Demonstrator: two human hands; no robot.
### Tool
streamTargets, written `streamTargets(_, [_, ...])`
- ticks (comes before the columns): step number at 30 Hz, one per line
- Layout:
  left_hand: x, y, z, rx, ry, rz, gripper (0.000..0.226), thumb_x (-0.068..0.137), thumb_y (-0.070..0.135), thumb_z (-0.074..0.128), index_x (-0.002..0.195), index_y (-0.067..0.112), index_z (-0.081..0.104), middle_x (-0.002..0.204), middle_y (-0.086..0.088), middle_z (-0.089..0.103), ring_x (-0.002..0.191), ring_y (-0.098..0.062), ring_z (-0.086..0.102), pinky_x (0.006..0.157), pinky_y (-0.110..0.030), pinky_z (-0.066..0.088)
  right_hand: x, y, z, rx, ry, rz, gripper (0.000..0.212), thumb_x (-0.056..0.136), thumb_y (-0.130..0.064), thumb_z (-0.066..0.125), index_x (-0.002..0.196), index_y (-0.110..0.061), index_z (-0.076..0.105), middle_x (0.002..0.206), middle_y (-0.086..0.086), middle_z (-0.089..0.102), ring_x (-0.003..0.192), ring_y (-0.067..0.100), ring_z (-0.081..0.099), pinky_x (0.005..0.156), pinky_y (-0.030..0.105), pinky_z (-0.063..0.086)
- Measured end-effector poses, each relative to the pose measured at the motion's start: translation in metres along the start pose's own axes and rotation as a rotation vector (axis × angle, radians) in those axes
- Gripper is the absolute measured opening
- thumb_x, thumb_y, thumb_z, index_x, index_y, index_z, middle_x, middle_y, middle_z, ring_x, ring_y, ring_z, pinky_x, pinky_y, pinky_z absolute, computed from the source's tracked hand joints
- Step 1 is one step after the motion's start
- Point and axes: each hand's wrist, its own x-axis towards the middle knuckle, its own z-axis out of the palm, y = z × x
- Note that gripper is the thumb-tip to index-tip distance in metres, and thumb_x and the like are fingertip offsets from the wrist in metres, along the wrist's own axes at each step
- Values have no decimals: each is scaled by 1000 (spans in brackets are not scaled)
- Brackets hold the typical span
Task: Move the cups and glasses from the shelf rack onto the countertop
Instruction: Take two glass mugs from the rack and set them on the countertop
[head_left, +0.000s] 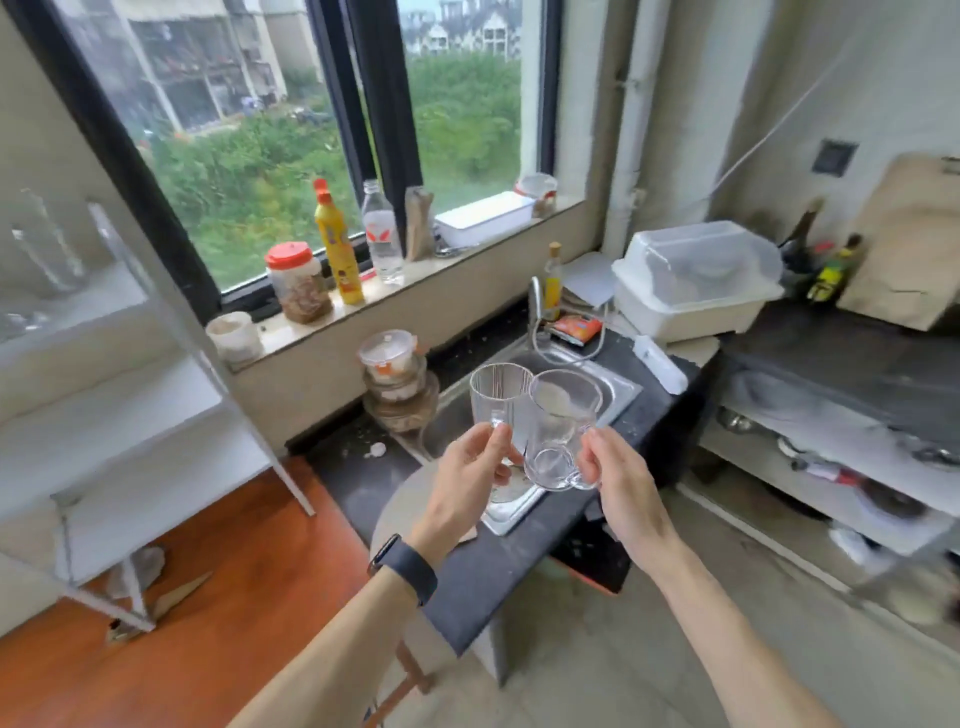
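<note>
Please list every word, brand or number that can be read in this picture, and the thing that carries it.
No text can be read here.
Yellow bottle: printed label, too blurred to read.
Water bottle: red label, too blurred to read.
Orange packet: print too small to read.

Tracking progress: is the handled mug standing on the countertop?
No, the right hand holds the handled mug up in the air.

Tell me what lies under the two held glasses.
The steel sink lies below the ribbed glass in the left hand and the handled mug in the right hand. Hands and glass cover much of its basin; contents cannot be told.
</note>
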Motion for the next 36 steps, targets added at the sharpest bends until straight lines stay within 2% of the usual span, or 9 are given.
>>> streamTargets(5, [2, 29, 170, -30, -238, 59, 39, 103, 37, 50, 85, 7, 67, 79, 5, 70, 69, -12, 61, 70, -27, 54, -38, 10, -146, 4, 272, 22, 40, 109, -29, 40, 70, -18, 37, 57, -20, 41, 56, -3, 36, 58, 10, 36])
streamTargets(9, [3, 50, 285, -52, -430, 91, 40, 102, 41, 49, 88, 9, 68, 81, 4, 72, 69, -9, 64, 70, -27, 56, -63, 19, -249, -19, 482, 52, 38, 109, -30, 40, 72, -20, 40, 56, -22, 43, 55, -7, 43, 64, 7, 40])
streamTargets(13, [10, 70, 392, -22, -619, 133, 41, 101, 46, 50, 83, 15, 71, 87, 3, 75, 73, -10, 66, 73, -27, 59, -84, 31, -341, -60, 678, 101, 37, 109, -34, 39, 74, -25, 46, 59, -27, 54, 59, -10, 50, 65, 10, 40])
streamTargets(17, [17, 88, 500, -54, -771, 148, 41, 102, 44, 49, 87, 12, 69, 85, 2, 75, 70, -12, 65, 71, -24, 58, -96, 42, -427, -111, 869, 128, 38, 107, -39, 39, 71, -27, 43, 58, -22, 46, 59, -1, 40, 63, 18, 36])
streamTargets(21, [29, 99, 606, -111, -880, 140, 42, 102, 41, 48, 90, 5, 67, 87, -2, 73, 73, -18, 64, 72, -30, 57, -96, 56, -520, -164, 1009, 142, 39, 108, -38, 39, 72, -24, 43, 59, -19, 44, 59, 1, 39, 62, 19, 35])
streamTargets(23, [40, 104, 656, -113, -920, 142, 43, 102, 42, 48, 88, 6, 67, 86, -1, 74, 72, -15, 64, 71, -27, 56, -93, 62, -565, -191, 1066, 150, 40, 108, -39, 39, 72, -22, 43, 61, -17, 44, 61, 4, 41, 63, 21, 37])
streamTargets(26, [62, 117, 725, -112, -974, 133, 43, 102, 42, 49, 87, 7, 67, 89, -3, 75, 70, -12, 62, 72, -26, 55, -88, 70, -631, -206, 1130, 166, 41, 107, -41, 38, 71, -22, 42, 62, -17, 44, 61, 2, 43, 62, 11, 39])
streamTargets(32, [104, 136, 839, -108, -1036, 131, 41, 102, 42, 50, 86, 10, 68, 88, 0, 75, 69, -8, 62, 71, -22, 56, -76, 92, -741, -180, 1245, 233, 40, 107, -44, 39, 73, -24, 46, 60, -20, 49, 62, -2, 48, 63, 8, 41])
streamTargets(36, [120, 132, 902, -70, -1072, 113, 41, 101, 46, 49, 89, 13, 69, 89, 2, 75, 71, -6, 63, 73, -23, 57, -71, 116, -802, -169, 1304, 257, 42, 106, -45, 38, 71, -22, 44, 59, -18, 47, 59, 1, 45, 58, 9, 38])
